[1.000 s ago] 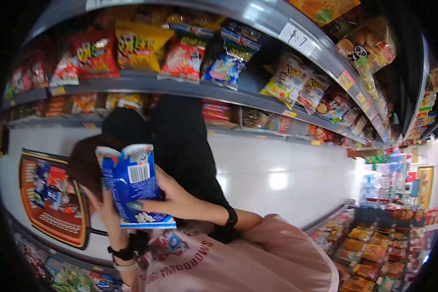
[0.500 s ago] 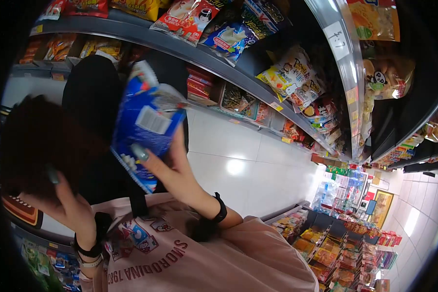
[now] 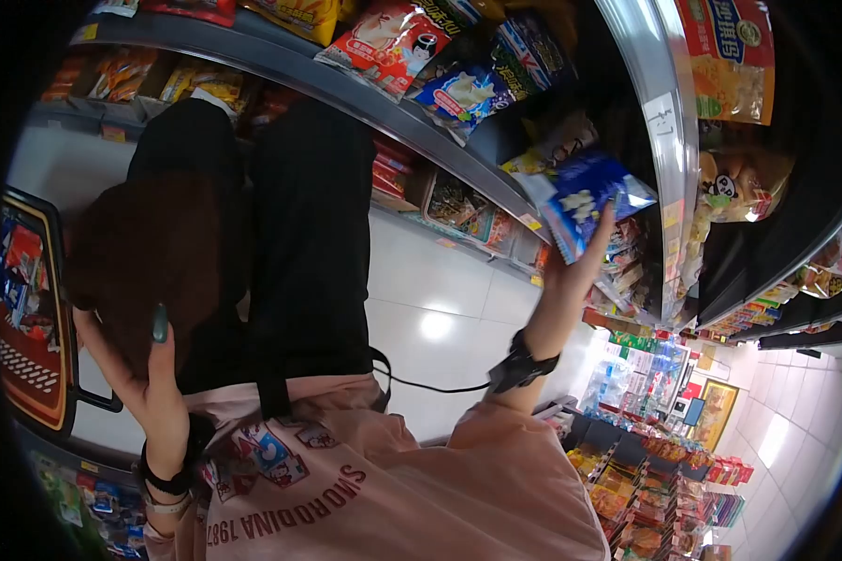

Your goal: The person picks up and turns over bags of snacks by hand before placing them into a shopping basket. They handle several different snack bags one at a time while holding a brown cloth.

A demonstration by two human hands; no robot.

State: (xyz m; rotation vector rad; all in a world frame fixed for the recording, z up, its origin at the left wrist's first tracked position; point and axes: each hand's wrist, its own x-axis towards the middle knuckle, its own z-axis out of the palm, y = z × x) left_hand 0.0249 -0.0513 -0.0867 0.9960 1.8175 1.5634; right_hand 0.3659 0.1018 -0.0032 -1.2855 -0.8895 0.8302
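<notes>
A brown cloth (image 3: 150,248) hangs in my left hand (image 3: 154,397), its thumb pressed over the near edge and the other fingers mostly hidden behind it. Out to the right, my right hand (image 3: 585,266) grips a blue snack bag (image 3: 580,201) at the lip of the middle shelf. My thumb lies on the bag's printed face, while the remaining fingers are hidden. The bag partly covers a white and yellow snack bag (image 3: 566,140) on that shelf. Left of it lie another blue bag (image 3: 468,98) and a red and white bag (image 3: 384,47).
A brown shopping basket (image 3: 42,374) with several packets in it stands at the left. Boxes of snacks (image 3: 458,192) line the bottom shelf. More shelves (image 3: 730,290) continue on the right, and a display rack (image 3: 636,486) stands behind at lower right.
My right hand has carried the blue snack bag from above my lap to the shelf at right. My left hand has shifted slightly right with the cloth, uncovering more of the basket.
</notes>
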